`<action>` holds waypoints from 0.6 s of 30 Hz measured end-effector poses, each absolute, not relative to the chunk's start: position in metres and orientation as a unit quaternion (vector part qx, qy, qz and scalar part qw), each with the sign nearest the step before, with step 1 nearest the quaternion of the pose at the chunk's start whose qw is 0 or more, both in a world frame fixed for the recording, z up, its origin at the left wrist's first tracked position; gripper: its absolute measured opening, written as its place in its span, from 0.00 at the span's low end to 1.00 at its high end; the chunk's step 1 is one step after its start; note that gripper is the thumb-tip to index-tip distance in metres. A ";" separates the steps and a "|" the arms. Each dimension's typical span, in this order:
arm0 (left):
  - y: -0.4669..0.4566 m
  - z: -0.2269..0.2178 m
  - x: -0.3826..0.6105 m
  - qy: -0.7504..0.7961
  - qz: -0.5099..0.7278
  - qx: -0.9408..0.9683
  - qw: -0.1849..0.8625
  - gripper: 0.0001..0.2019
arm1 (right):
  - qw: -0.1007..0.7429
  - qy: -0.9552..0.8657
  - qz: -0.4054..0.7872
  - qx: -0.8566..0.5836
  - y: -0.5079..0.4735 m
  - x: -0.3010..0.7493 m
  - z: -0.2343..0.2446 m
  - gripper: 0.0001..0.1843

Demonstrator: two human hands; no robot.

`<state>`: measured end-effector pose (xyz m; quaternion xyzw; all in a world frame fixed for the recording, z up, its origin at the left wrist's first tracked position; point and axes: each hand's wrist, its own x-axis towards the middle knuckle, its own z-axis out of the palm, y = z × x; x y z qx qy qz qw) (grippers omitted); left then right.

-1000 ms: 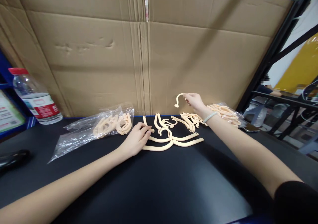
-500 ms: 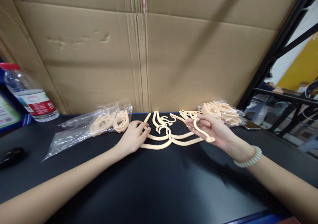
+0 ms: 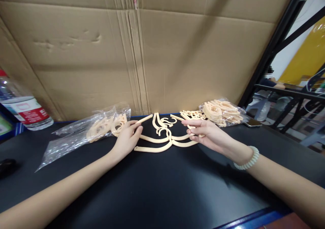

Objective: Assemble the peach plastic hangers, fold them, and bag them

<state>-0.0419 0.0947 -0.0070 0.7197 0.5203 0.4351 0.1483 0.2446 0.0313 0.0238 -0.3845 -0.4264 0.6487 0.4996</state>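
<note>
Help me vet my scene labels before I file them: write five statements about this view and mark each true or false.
1. The left hand holds a pale strip. True.
2. The right hand is empty. False: it holds a small pale piece, partly hidden by the fingers.
3. A bracelet circles the right wrist. True.
4. A bottle stands at the right of the view. False: it stands at the left.
5. The left plastic bag has pale parts in it. True.

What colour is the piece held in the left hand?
Pale cream-beige; the piece in the left hand shows best in the head view.
</note>
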 end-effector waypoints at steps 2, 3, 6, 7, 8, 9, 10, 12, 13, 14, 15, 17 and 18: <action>0.094 -0.004 -0.044 0.517 0.482 0.685 0.175 0.15 | 0.494 -0.441 0.631 -0.405 0.031 0.242 0.023 0.15; 0.093 -0.003 -0.045 0.514 0.504 0.667 0.193 0.14 | 0.492 -0.453 0.620 -0.410 0.031 0.242 0.022 0.14; 0.091 0.000 -0.044 0.506 0.547 0.614 0.261 0.14 | 0.489 -0.498 0.587 -0.410 0.032 0.242 0.019 0.09; 0.089 0.002 -0.042 0.504 0.555 0.598 0.284 0.14 | 0.487 -0.513 0.577 -0.409 0.033 0.242 0.018 0.07; 0.087 0.004 -0.040 0.502 0.560 0.585 0.303 0.14 | 0.483 -0.530 0.564 -0.409 0.034 0.243 0.017 0.07; 0.084 0.007 -0.037 0.500 0.563 0.575 0.321 0.13 | 0.476 -0.555 0.544 -0.412 0.035 0.243 0.016 0.06; 0.080 0.010 -0.034 0.495 0.563 0.566 0.343 0.14 | 0.467 -0.590 0.512 -0.414 0.036 0.244 0.015 0.06; 0.069 0.018 -0.027 0.484 0.557 0.550 0.390 0.18 | 0.449 -0.676 0.413 -0.414 0.037 0.246 0.013 0.04; 0.062 0.021 -0.022 0.470 0.551 0.516 0.458 0.21 | 0.436 -0.719 0.350 -0.412 0.037 0.247 0.012 0.03; 0.055 0.024 -0.017 0.455 0.545 0.481 0.514 0.22 | 0.419 -0.759 0.280 -0.412 0.037 0.248 0.012 0.02; 0.048 0.027 -0.012 0.447 0.548 0.449 0.546 0.22 | 0.395 -0.793 0.209 -0.414 0.036 0.249 0.012 0.03; 0.035 0.028 -0.003 0.421 0.539 0.420 0.597 0.21 | 0.331 -0.842 0.080 -0.418 0.034 0.251 0.012 0.07; 0.029 0.027 0.000 0.404 0.521 0.423 0.621 0.22 | 0.300 -0.857 0.024 -0.418 0.032 0.252 0.013 0.08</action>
